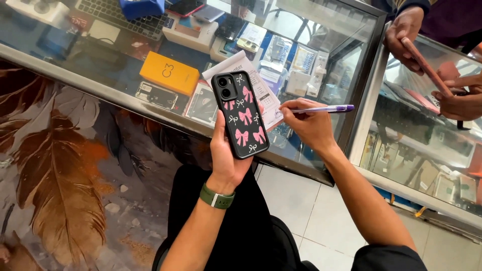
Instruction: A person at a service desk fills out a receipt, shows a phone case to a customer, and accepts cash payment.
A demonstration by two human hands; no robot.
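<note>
Phone held up, pen on paper at a glass counter.
The left hand (pixel 226 150) grips a phone (pixel 240 114) from behind, upright, its long axis tilted slightly left, cameras on top; glossy black case with pink bows. The right hand (pixel 309 125) pinches a purple pen (pixel 324 108), lying nearly level, over the white paper (pixel 248 75) on the counter (pixel 125 100).

- Left hand (pixel 227 150) raised upright, fingers curled in a grip, green band on wrist.
- Right hand (pixel 309 125) further right, fingers pinched, forearm stretched from near right.
</note>
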